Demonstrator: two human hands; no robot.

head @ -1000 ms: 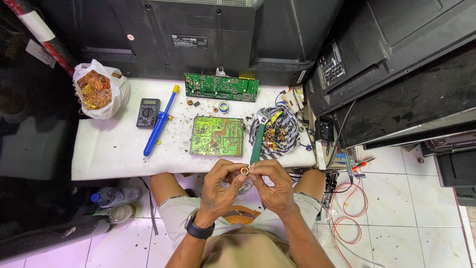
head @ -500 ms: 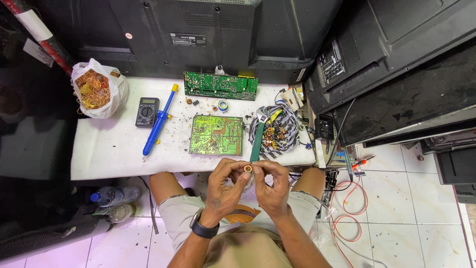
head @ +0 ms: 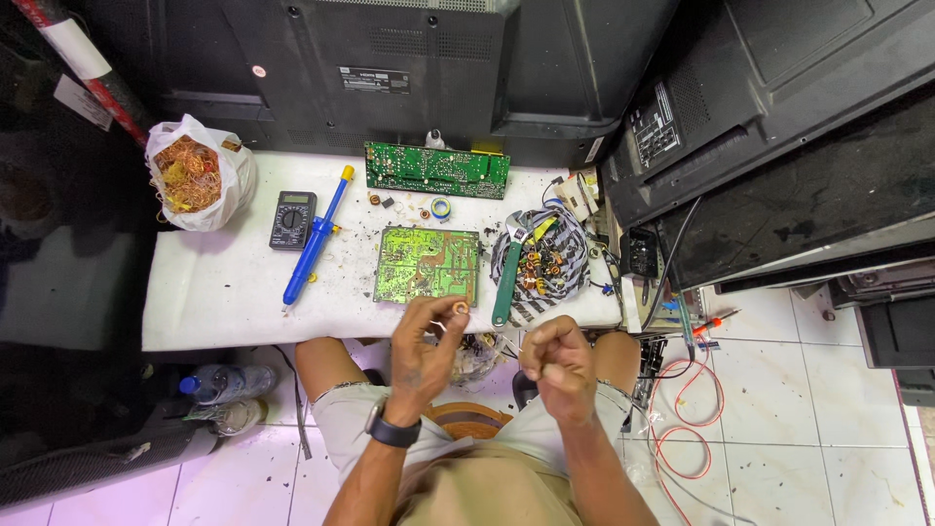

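- White plastic bag [head: 200,175] w/ tangled copper wire scraps sits at far left end of bench [head: 224,292], left of the multimeter [head: 292,220].
- White rectangular label [head: 374,80] on black TV back above bench; small round red-white sticker [head: 257,71] left of it.
- Another white label patch [head: 654,125] on the tilted black panel right of bench.
- Green circuit board [head: 428,265] lies mid-bench; long green board [head: 436,169] behind it; blue desoldering pump [head: 316,237] to its left, green-handled adjustable wrench [head: 511,265] to its right.
- Left hand [head: 425,351], just below front edge of the green circuit board: fingers pinched narrow round a small copper coil ring [head: 460,310], held up at fingertips.
- Right hand [head: 559,364], right of left hand, apart from it: fingers curled into loose fist; can't tell if anything is inside.
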